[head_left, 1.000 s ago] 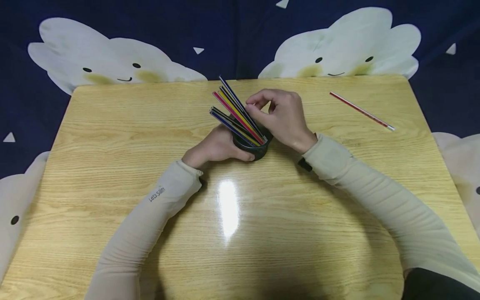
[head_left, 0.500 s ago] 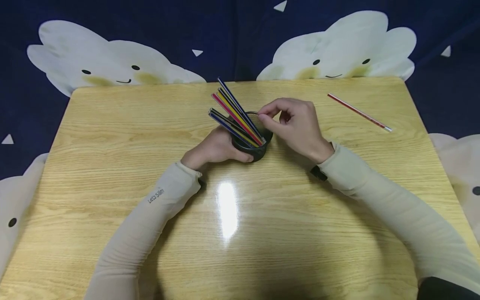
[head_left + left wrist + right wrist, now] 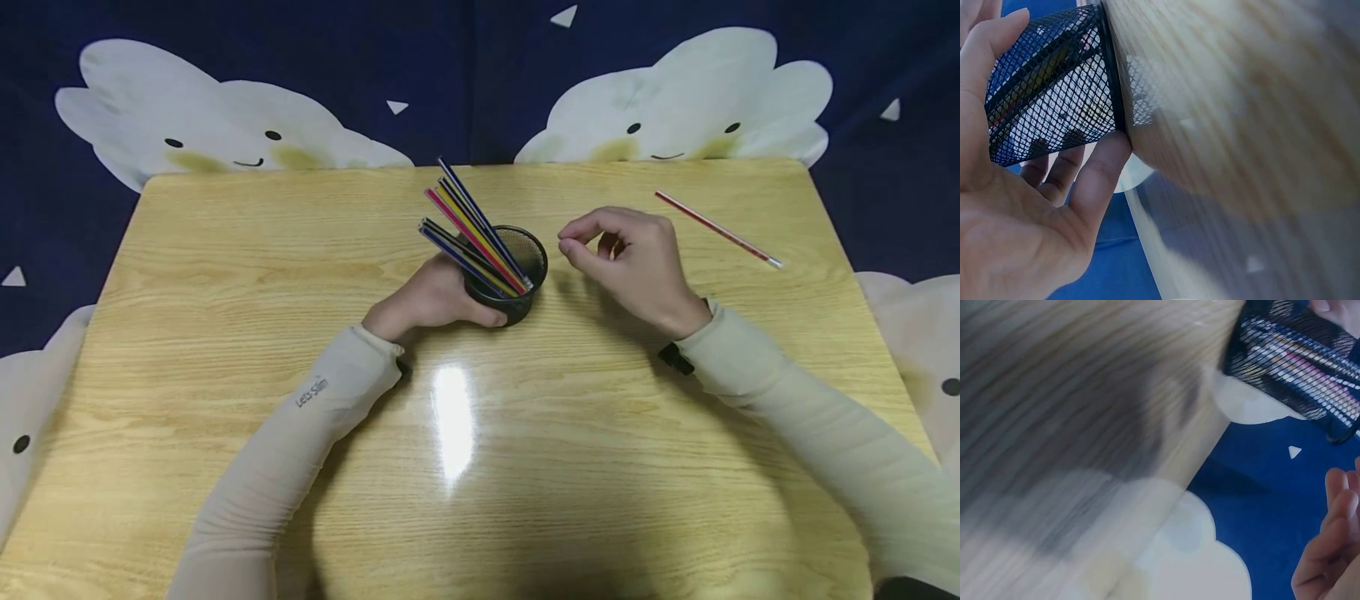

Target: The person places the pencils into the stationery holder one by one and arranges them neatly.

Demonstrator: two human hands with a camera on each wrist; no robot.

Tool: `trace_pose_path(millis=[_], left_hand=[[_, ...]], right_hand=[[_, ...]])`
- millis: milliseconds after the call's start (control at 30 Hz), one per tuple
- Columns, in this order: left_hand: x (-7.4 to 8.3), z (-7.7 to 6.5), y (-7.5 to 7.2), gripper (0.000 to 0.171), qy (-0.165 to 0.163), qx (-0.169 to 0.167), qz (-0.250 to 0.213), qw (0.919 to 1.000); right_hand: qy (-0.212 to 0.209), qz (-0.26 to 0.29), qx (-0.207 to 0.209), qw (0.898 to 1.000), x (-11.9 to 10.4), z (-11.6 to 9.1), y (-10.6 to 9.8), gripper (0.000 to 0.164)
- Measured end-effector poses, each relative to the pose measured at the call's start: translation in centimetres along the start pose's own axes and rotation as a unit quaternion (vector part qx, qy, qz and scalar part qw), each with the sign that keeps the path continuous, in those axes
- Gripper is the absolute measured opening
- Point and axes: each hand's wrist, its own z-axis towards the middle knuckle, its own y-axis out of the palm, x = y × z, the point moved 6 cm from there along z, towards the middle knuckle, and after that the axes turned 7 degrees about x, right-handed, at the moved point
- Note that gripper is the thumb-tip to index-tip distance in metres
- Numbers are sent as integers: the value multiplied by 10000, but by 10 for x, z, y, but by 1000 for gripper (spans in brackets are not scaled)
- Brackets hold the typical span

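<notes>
In the head view, my left hand (image 3: 435, 293) holds a black mesh pencil cup (image 3: 519, 312) near the middle of the table. Several pencils (image 3: 477, 233), dark blue, black, yellow and pink-red, lean leftward in the cup. Thumb and fingers wrap the cup's mesh wall (image 3: 1066, 94) in the left wrist view, close to the tabletop. My right hand (image 3: 633, 265) hovers to the cup's right, apart from it. Its fingers are loosely bent, thumb near index finger, with nothing seen between them. A red-and-white pencil (image 3: 718, 228) lies on the table beyond that hand.
The wood-grain table (image 3: 225, 250) has its far edge just behind the pencils' upper ends. A dark blue cloth (image 3: 465, 75) with white cloud shapes hangs around it. A bright light reflection shows on the tabletop in front of the cup.
My right hand has moved away from the pencils and cup, rightward and slightly nearer to me. The left hand and cup stay put, and the cup's rim now shows more fully.
</notes>
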Motion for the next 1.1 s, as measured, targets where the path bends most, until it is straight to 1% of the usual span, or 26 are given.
trace_pose_path(millis=[200,333,533,600,733,867,933,1100], left_hand=[[2,0,2,87,11,-45,24,10000],[2,0,2,87,0,-72,15,10000],[2,-2,-2,90,-42,-6,19,10000],[2,-1,-2,90,-19,2,40,10000],[2,0,0,88,28,-21,96,9999],[-1,-1,-1,84,-35,-11,186,9998],[-2,0,-1,85,-34,-9,176,9998],[0,2,1,88,63,-37,66,10000]], right_hand=[[237,-567,-92,9981,17,-8,-16,4],[343,-929,-47,9951,31,-13,-30,5],[399,-1369,29,9898,51,-12,-48,7],[475,-1497,70,9876,57,-12,-55,8],[623,-1799,146,9816,69,-11,-69,10],[678,-2212,112,9728,80,-7,-78,13],[696,-2431,49,9675,85,-5,-82,14],[959,-2823,-154,9544,100,-6,-95,19]])
